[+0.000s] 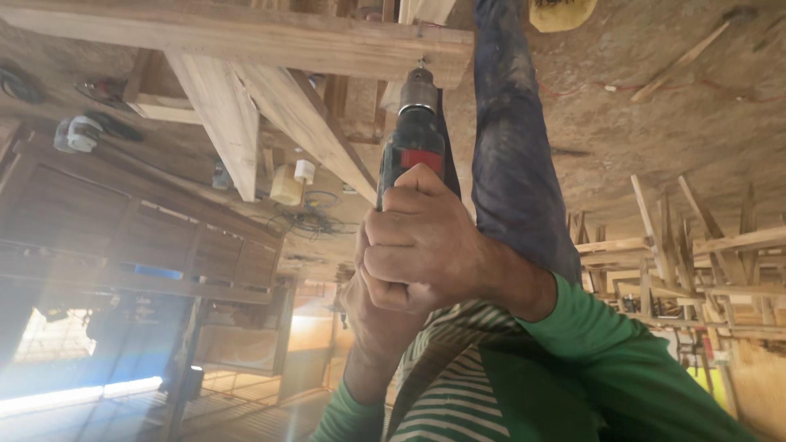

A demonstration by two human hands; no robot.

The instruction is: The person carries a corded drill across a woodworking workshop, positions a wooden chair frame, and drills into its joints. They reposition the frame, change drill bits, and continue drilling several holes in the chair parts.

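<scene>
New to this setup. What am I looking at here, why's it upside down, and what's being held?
No machine here: one head-worn camera on a person bent far over, so the view appears inverted and the sawdust floor sits at the top. The right hand wraps a power drill, its tip against a wooden beam of a frame. The left hand sits behind the right; its grip on anything cannot be told. Sleeves are green, and a trouser leg shows beside the drill. Stacked wooden frames stand at right.
</scene>
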